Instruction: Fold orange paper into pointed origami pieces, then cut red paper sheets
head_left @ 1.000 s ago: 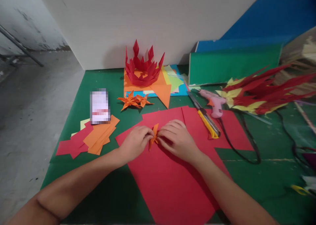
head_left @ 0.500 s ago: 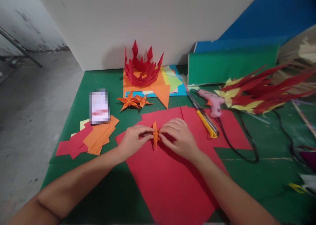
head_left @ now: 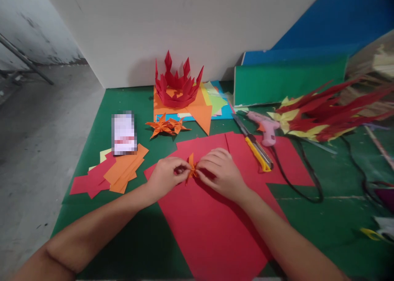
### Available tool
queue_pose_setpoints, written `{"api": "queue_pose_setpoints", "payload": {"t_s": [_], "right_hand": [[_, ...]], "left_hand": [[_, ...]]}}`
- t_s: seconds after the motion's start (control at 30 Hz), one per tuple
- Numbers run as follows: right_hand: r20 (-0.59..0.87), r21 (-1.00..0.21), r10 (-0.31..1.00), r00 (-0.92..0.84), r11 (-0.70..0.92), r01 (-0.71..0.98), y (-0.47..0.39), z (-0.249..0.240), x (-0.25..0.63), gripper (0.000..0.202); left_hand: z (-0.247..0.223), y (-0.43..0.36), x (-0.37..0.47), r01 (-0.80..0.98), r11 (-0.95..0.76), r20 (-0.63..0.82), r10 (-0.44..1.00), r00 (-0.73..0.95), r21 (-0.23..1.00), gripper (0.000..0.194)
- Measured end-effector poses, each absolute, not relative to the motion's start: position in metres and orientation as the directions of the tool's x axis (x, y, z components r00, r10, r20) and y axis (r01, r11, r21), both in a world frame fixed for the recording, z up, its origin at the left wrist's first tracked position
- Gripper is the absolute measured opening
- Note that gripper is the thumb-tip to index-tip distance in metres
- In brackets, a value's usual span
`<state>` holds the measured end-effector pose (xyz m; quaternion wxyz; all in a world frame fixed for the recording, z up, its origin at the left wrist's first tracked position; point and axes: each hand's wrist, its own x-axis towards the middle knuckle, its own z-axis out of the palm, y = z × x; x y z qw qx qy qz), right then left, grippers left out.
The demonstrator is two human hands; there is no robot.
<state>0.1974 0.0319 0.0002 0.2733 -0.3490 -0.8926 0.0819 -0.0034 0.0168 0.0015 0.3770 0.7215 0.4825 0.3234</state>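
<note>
Fingers (head_left: 212,165) pinch orange origami (head_left: 192,170) — over red sheets (head_left: 226,227).

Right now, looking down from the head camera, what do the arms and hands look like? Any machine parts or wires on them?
No machine parts or wires show. The left hand and right hand are an ordinary person's, without gloves; no rings show. The left arm and right arm have no sleeve, watch or bracelet in view.

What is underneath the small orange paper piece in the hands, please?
Red paper, spread on the green table, lies below the orange paper piece. The left hand and right hand hide parts of that red paper.
</note>
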Motion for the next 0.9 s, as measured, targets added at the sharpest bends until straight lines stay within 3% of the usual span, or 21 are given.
{"api": "queue_pose_setpoints", "payload": {"t_s": [0.17,0.33,0.47,0.6,0.9], "right_hand": [[0.394,-0.33,0.656,-0.644,0.755,0.567,0.033,0.0006,0.1964,0.008],[0.378,-0.31,0.635,-0.674,0.773,0.554,0.0334,0.0013,0.1961,0.009],[0.348,-0.298,0.64,-0.685,0.768,0.567,0.0332,0.0001,0.1972,0.009],[0.358,-0.288,0.634,-0.685,0.773,0.565,0.0333,-0.0001,0.197,0.008],[0.354,-0.292,0.639,-0.683,0.77,0.568,0.0329,0.0019,0.1984,0.011]], "left_hand": [[-0.0033,0.0184,-0.0014,0.536,-0.348,0.108,0.897,0.428,0.769,0.013],[-0.0048,0.0192,-0.0008,0.616,-0.503,0.191,0.844,0.501,0.606,0.012],[0.0003,0.0161,-0.0025,0.606,-0.491,0.186,0.849,0.495,0.626,0.007],[0.0032,0.0127,-0.0034,0.603,-0.482,0.155,0.845,0.512,0.635,0.037],[0.0002,0.0127,-0.0028,0.665,-0.516,0.172,0.841,0.513,0.539,0.027]]}}
